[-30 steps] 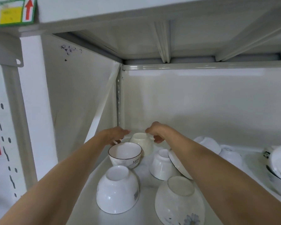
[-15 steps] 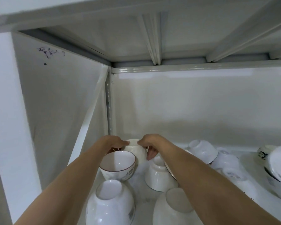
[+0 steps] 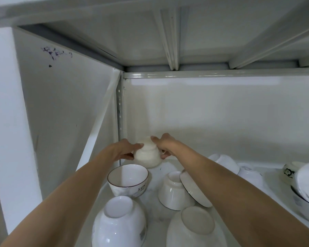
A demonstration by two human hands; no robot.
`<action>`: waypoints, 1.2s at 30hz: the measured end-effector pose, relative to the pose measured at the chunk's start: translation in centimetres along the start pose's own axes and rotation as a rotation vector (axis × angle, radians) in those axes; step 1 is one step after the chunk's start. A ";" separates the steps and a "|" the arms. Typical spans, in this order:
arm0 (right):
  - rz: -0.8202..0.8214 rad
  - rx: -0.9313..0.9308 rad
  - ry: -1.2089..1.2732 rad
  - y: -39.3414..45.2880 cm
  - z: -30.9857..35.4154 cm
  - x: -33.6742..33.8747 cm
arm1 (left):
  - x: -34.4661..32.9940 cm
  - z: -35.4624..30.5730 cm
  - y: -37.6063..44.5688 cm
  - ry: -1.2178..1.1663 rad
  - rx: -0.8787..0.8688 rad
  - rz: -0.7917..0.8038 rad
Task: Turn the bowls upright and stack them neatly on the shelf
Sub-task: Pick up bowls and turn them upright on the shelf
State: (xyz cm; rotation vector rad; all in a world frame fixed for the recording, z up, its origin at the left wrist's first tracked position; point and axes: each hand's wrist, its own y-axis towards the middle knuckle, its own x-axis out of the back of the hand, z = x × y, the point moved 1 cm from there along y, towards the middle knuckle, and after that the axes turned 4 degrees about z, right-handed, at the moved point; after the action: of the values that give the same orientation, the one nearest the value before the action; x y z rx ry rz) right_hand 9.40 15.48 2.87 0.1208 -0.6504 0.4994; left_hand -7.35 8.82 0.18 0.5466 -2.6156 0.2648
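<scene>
A small white bowl (image 3: pixel 147 155) is upside down at the back left of the shelf, its foot ring facing up. My left hand (image 3: pixel 122 150) grips its left side and my right hand (image 3: pixel 165 145) grips its right side and top. In front of it stands an upright bowl with a brown rim (image 3: pixel 128 180). Upside-down white bowls lie nearer me: one at front left (image 3: pixel 119 223), one at front centre (image 3: pixel 194 229) and one in the middle (image 3: pixel 171 191), with a tilted bowl (image 3: pixel 194 191) leaning on it.
More overturned bowls (image 3: pixel 225 162) lie at the back right, and stacked patterned bowls (image 3: pixel 303 182) sit at the far right. The white shelf floor (image 3: pixel 271 195) is closed in by a left side wall, a back wall and a low shelf above.
Both hands have closed around the small upside-down bowl at the back. It looks slightly raised and tilted. The view has moved closer and lower into the shelf.
</scene>
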 end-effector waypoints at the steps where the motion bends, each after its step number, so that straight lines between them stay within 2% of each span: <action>1: -0.011 0.009 0.085 0.0 0.0 0.2 | 0.1 -0.2 -0.1 -0.005 -0.032 -0.017; 5: -0.011 0.009 0.413 0.1 -0.5 1.1 | 0.4 -1.3 -1.0 0.002 -0.132 -0.041; 8: 0.031 -0.064 0.545 -0.2 -1.0 1.6 | 0.1 -1.9 -1.8 0.068 -0.217 -0.029; 10: 0.088 -0.137 0.596 -0.4 -1.2 1.9 | -0.2 -2.2 -2.4 0.137 -0.297 -0.086; 13: 0.266 -0.257 0.634 -0.7 -1.4 2.3 | -1.0 -2.3 -3.1 0.276 -0.448 -0.188; 17: 0.387 -0.348 0.593 -0.2 -1.9 2.8 | -1.8 -1.9 -3.7 0.297 -0.536 -0.159; 21: 0.357 -0.314 0.652 -0.3 -2.2 2.8 | -1.8 -1.6 -3.9 0.218 -0.506 -0.046; 23: 0.313 -0.255 0.671 -0.9 -2.2 2.8 | -1.9 -1.7 -4.2 0.082 -0.473 0.019; 27: 0.235 -0.114 0.630 -1.2 -2.2 2.7 | -1.9 -1.9 -3.5 -0.208 -0.234 -0.032; 31: 0.164 -0.043 0.558 -0.8 -2.4 1.8 | -1.7 -1.7 -3.0 -0.264 0.029 0.008; 36: 0.098 -0.010 0.385 -0.2 -2.6 0.8 | -1.9 -1.4 -3.0 -0.294 0.067 0.044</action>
State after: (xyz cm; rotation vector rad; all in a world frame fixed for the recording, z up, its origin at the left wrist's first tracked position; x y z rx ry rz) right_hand 11.51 16.30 1.27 -0.0177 -0.2821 0.5952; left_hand -4.02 7.11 0.77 0.5899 -2.9143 0.3072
